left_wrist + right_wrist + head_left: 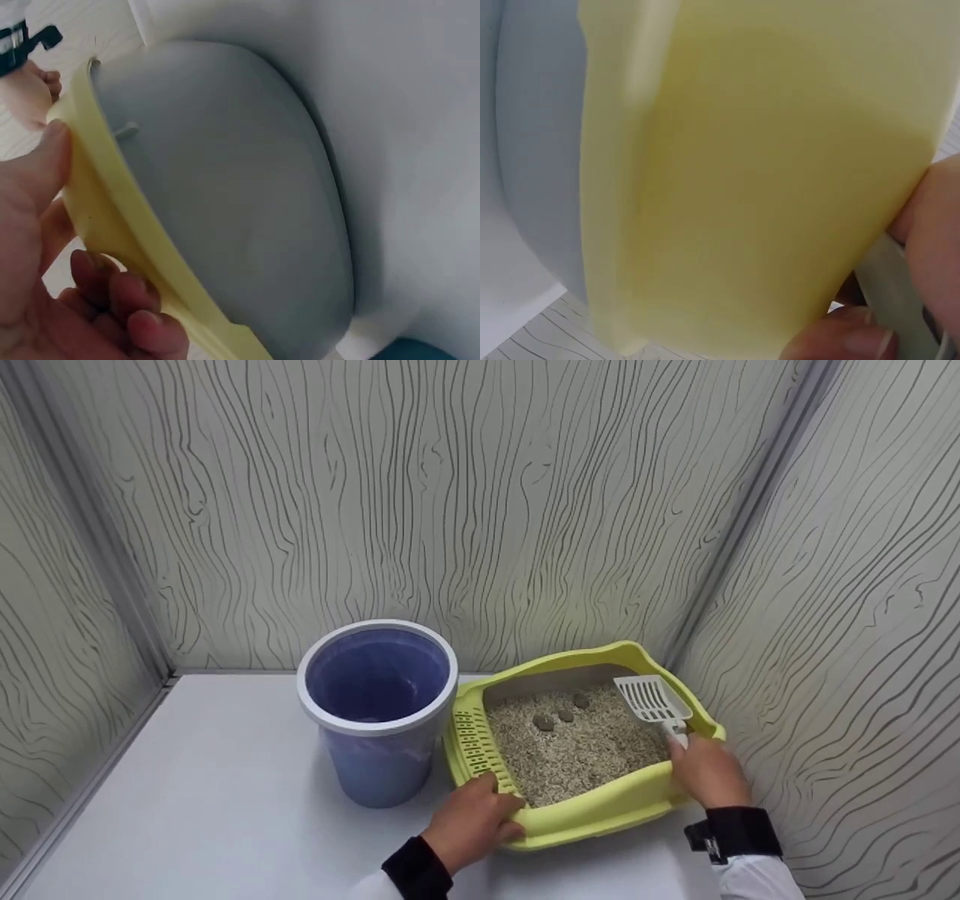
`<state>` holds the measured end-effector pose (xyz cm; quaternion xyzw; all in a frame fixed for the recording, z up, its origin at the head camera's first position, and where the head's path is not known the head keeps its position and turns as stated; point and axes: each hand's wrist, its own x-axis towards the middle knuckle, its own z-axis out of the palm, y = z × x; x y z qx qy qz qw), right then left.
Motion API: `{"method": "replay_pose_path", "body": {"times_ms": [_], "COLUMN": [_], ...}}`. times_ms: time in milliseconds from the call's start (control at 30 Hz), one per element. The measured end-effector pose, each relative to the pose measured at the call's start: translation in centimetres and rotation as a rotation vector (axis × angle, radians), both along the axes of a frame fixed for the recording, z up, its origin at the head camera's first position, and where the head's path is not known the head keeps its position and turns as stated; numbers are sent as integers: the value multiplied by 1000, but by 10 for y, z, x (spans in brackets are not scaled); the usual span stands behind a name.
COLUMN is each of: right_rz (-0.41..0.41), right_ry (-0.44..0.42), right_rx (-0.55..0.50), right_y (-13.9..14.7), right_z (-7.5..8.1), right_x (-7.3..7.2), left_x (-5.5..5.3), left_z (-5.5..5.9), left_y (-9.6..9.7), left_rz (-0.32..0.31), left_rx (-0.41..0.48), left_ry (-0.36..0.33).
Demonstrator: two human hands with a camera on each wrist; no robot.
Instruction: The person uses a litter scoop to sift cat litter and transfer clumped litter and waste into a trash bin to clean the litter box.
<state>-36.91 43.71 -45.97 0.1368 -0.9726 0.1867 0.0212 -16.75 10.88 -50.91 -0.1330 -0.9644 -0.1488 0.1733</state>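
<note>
A cat litter box [600, 811] with a yellow rim and grey base holds grainy litter [577, 754]. Several dark clumps [544, 723] lie on the litter's surface. At the near left corner, my left hand [474, 819] grips the yellow rim; in the left wrist view its thumb [51, 161] presses the rim's outer side. My right hand [711, 772] holds a white slotted litter scoop [651, 697] by its handle at the box's right side. The scoop's head is over the litter with nothing visible on it. In the right wrist view the yellow wall hides most of the scoop.
A blue bin [379, 765] with a pale rim stands upright just left of the litter box. Both are on a white table [202, 780]. Patterned panels [450, 510] close in the back and both sides, the right one close to the box.
</note>
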Motion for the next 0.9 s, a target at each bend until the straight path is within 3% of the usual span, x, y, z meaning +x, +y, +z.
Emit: {"method": "replay_pose_path", "body": {"times_ms": [167, 400, 700, 900], "right_rz": [10, -8, 37, 72], "right_ry": [40, 30, 90, 67], "right_rx": [1, 16, -5, -20], "right_y": [-7, -9, -3, 0], "right_z": [-3, -4, -12, -12], "right_x": [16, 36, 38, 27], "left_x": [1, -1, 5, 14], "left_z": [3, 4, -2, -8], "left_y": [-17, -28, -22, -10], "left_rz": [31, 48, 132, 196], "left_rx": [88, 127, 172, 107], "left_ry": [-84, -98, -78, 0]}}
